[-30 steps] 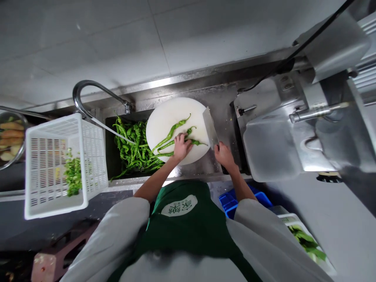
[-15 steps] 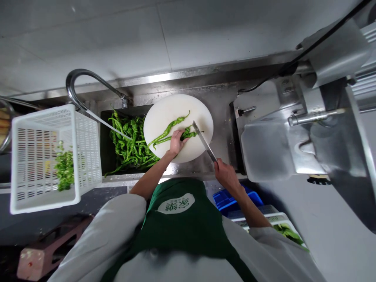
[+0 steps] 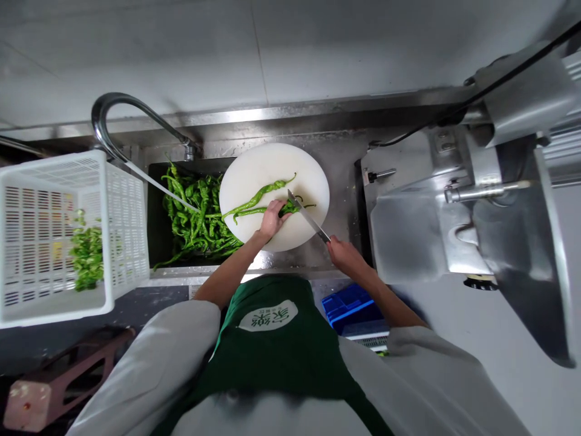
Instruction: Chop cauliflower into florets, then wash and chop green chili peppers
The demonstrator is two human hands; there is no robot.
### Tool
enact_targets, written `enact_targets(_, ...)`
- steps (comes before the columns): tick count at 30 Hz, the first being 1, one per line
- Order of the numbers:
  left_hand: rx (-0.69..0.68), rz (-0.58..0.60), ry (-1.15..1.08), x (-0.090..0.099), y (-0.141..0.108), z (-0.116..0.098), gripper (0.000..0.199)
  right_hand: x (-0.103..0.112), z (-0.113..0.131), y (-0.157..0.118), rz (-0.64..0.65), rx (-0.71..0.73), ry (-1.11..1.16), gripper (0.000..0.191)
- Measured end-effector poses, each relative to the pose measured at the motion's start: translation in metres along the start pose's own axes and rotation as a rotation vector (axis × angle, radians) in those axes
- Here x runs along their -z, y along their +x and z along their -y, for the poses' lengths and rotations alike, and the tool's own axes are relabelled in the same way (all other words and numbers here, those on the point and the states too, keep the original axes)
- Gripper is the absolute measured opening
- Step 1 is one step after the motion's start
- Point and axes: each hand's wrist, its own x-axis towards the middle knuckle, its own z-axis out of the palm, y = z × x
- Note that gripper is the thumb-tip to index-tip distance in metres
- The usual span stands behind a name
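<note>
On the round white cutting board (image 3: 295,163), my left hand (image 3: 272,219) is closed over a few long green peppers (image 3: 249,212), whose stem ends stick out to its right. My right hand (image 3: 345,253) grips the handle of a knife (image 3: 313,221). The blade slants up and left, with its tip over the peppers close to my left fingers. Another long green pepper (image 3: 261,194) lies above my left hand on the board. A heap of green peppers (image 3: 200,206) fills part of the sink to the left.
A white basket (image 3: 109,236) with cut green pieces stands at the left. The faucet (image 3: 131,100) arches over the sink with a white hose. A metal slicing machine (image 3: 408,236) stands at the right; a blue crate (image 3: 349,303) sits below.
My right hand and the knife have moved slightly left, bringing the blade over the peppers beside my left hand. The view has shifted, so the white basket appears further left.
</note>
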Motion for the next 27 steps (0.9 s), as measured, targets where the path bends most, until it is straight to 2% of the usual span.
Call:
enact_targets(7, 0.01, 0.03, -0.013, 0.0, -0.001, -0.004, 0.034, 0.002, 0.013, 0.043, -0.008, 0.018, 0.049, 0.037)
enact_targets(10, 0.022, 0.022, 0.036, 0.015, 0.006, -0.006, 0.03, -0.001, 0.007, 0.049, -0.034, 0.005, 0.082, 0.037)
enact_targets(14, 0.171, -0.166, 0.19, 0.042, 0.027, 0.007, 0.026, -0.007, -0.004, 0.043, -0.092, -0.033, 0.113, 0.037)
enact_targets(16, 0.228, -0.147, 0.184, 0.049, 0.036, 0.016, 0.026, -0.01, -0.002, 0.039, -0.124, -0.078, 0.119, 0.038)
enact_targets(18, 0.247, -0.096, 0.152, 0.048, 0.039, 0.021, 0.025, -0.01, 0.006, 0.038, -0.149, -0.093, 0.13, 0.039)
enact_targets(23, 0.263, -0.159, 0.074, 0.033, 0.035, 0.018, 0.019, -0.001, 0.027, 0.041, -0.131, -0.078, 0.138, 0.037)
enact_targets(27, 0.263, -0.142, 0.018, 0.031, 0.033, 0.015, 0.017, 0.008, 0.028, 0.041, -0.131, -0.096, 0.142, 0.037)
